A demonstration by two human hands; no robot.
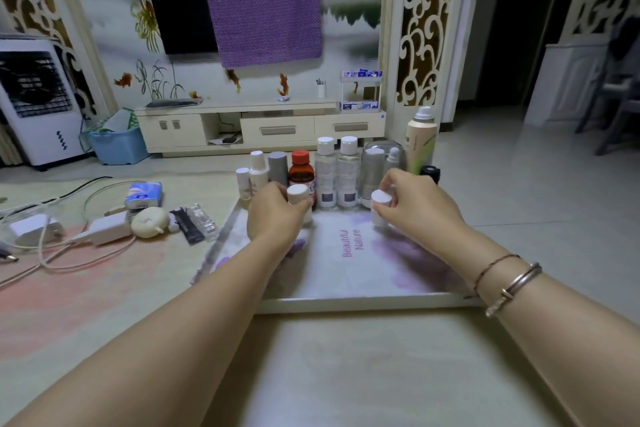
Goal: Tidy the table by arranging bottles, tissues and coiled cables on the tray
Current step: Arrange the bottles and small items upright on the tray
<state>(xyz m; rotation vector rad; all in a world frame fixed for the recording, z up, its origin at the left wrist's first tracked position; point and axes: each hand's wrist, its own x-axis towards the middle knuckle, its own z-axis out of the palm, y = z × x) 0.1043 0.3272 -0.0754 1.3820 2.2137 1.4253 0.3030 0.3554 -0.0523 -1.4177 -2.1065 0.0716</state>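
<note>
Setting bottles on the tray (346, 303): left hand (273, 215) holds a white bottle (298, 196), right hand (412, 199) holds another bottle (381, 204), both near 12 o'clock. Next, I think: tissues (143, 196) & cables (69, 253) at 9 o'clock.

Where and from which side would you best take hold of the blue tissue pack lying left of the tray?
Grip the tissue pack across its two long sides, coming down from above. It lies flat on the table with its broad face up, and chargers and cables crowd its near side, so the top looks the clearest way in.
</note>
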